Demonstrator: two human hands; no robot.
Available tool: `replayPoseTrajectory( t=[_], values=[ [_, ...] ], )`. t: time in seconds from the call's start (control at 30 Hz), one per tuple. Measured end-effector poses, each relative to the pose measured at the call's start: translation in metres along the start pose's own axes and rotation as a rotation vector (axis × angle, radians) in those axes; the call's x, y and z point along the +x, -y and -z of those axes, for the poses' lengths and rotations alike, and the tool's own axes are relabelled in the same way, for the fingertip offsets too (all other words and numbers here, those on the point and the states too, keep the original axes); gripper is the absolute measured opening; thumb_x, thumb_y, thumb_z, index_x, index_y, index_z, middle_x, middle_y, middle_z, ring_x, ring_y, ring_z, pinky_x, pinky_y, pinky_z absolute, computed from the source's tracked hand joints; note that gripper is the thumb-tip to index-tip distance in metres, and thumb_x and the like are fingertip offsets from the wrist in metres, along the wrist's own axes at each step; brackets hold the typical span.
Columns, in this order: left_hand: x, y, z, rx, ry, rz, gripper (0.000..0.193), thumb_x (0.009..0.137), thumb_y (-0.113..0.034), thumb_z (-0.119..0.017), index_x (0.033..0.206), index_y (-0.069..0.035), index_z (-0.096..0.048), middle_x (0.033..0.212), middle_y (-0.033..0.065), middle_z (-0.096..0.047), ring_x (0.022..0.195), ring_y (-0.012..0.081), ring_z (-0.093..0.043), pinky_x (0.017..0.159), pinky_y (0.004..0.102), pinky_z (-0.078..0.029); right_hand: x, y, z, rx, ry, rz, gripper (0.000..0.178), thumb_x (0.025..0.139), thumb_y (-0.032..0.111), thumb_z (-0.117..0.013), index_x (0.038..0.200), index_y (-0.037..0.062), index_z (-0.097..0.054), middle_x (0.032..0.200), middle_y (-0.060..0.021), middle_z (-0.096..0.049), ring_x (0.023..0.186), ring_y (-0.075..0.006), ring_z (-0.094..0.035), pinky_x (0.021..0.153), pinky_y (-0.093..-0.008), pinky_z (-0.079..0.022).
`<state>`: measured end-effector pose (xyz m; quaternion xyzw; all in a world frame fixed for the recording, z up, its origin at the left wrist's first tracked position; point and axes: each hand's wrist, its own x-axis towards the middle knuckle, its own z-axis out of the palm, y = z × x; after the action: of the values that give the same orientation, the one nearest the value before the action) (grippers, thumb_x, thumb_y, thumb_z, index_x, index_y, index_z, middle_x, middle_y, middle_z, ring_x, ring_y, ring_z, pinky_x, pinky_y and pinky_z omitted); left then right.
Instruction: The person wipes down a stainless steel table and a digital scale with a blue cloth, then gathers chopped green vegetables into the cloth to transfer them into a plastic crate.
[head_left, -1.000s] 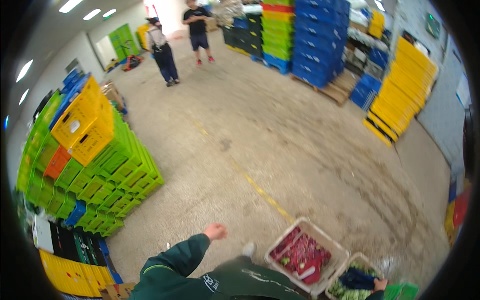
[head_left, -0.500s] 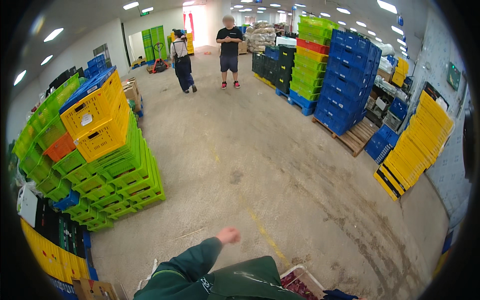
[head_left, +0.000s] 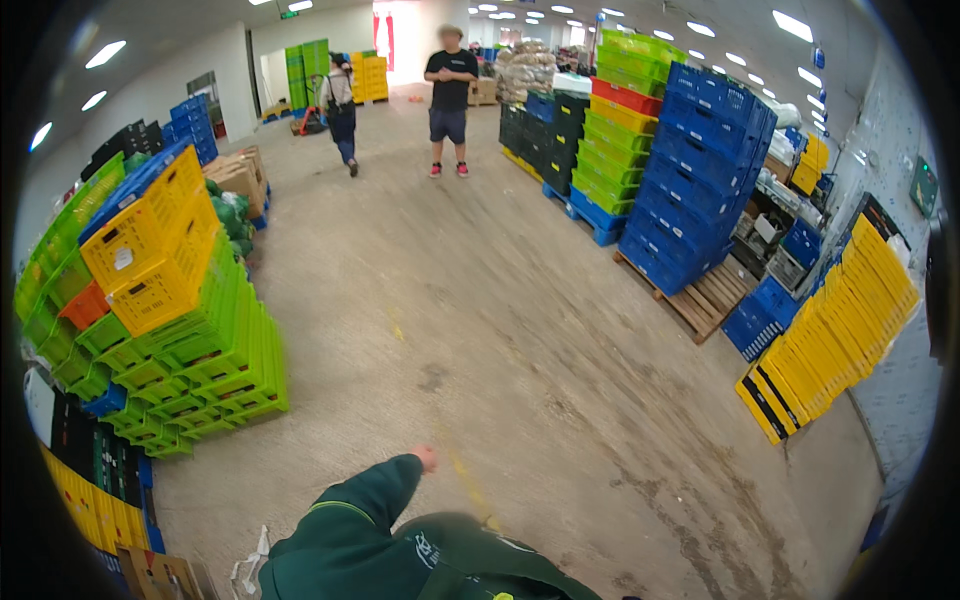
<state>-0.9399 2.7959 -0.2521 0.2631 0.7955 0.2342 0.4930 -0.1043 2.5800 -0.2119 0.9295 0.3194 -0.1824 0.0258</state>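
Observation:
My left arm, in a dark green sleeve, reaches forward from the lower edge and bends across my body. At its end my left hand point(head_left: 427, 459) is small and slightly blurred, its fingers curled in, and nothing shows in it. It hangs over the bare floor point(head_left: 520, 470), touching nothing that I can see. Below it a dark green apron or jacket front point(head_left: 460, 560) covers the bottom of the view. My right hand is out of view.
Green crates point(head_left: 215, 365) topped by yellow crates point(head_left: 160, 250) stand at the left. On the right are tall blue crates point(head_left: 690, 180) on a wooden pallet point(head_left: 705, 300) and a leaning yellow stack point(head_left: 830, 330). A standing person point(head_left: 449, 95) and a walking person point(head_left: 340, 110) are farther off.
The view has shifted, and the left crate stacks sit farther left. My left hand appears lower and farther left. A white-rimmed container with dark red contents has left the lower edge. The walking person has stepped on.

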Motion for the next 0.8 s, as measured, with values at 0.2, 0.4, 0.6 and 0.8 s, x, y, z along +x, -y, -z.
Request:
replayPoseTrajectory(
  t=[0.2, 0.4, 0.6, 0.8],
  values=[
    [0.082, 0.049, -0.024, 0.325, 0.111, 0.188, 0.020, 0.088, -0.014, -0.049, 0.093, 0.002, -0.061, 0.076, 0.0157, -0.067, 0.057, 0.0237, -0.065, 0.047, 0.0363, -0.052, 0.030, -0.006, 0.032, 0.321, -0.056, 0.048, 0.062, 0.068, 0.030, -0.071, 0.116, -0.0057, -0.056, 0.113, -0.0237, -0.060, 0.109, -0.0339, -0.055, 0.095, -0.0376, -0.042],
    [0.135, -0.116, -0.194, 0.106, 0.227, 0.292, 0.017, 0.087, -0.008, -0.044, 0.091, 0.004, -0.056, 0.076, 0.0200, -0.064, 0.059, 0.0281, -0.064, 0.044, 0.0402, -0.048, 0.005, -0.114, 0.053, 0.016, -0.540, -0.089, 0.031, 0.056, 0.016, -0.066, 0.080, -0.0032, -0.064, 0.073, -0.0202, -0.064, 0.070, -0.0331, -0.063, 0.063, -0.0429, -0.051],
    [0.193, -0.336, -0.369, 0.295, 0.336, 0.034, 0.023, 0.087, -0.011, -0.042, 0.107, -0.002, -0.049, 0.076, 0.0176, -0.062, 0.056, 0.0272, -0.061, 0.040, 0.0356, -0.043, -0.042, -0.067, 0.089, 0.282, -0.347, -0.616, 0.041, 0.059, 0.025, -0.069, 0.090, -0.0012, -0.067, 0.087, -0.0224, -0.065, 0.083, -0.0345, -0.063, 0.075, -0.0418, -0.051],
    [0.121, -0.528, -0.632, 0.547, 0.607, -0.399, 0.020, 0.087, -0.012, -0.044, 0.101, 0.000, -0.052, 0.069, 0.0133, -0.061, 0.051, 0.0210, -0.059, 0.038, 0.0321, -0.042, -0.070, -0.061, 0.103, 0.462, -0.200, -0.989, 0.044, 0.067, 0.022, -0.072, 0.100, -0.0054, -0.063, 0.093, -0.0212, -0.065, 0.081, -0.0291, -0.065, 0.070, -0.0395, -0.054]
  ],
)
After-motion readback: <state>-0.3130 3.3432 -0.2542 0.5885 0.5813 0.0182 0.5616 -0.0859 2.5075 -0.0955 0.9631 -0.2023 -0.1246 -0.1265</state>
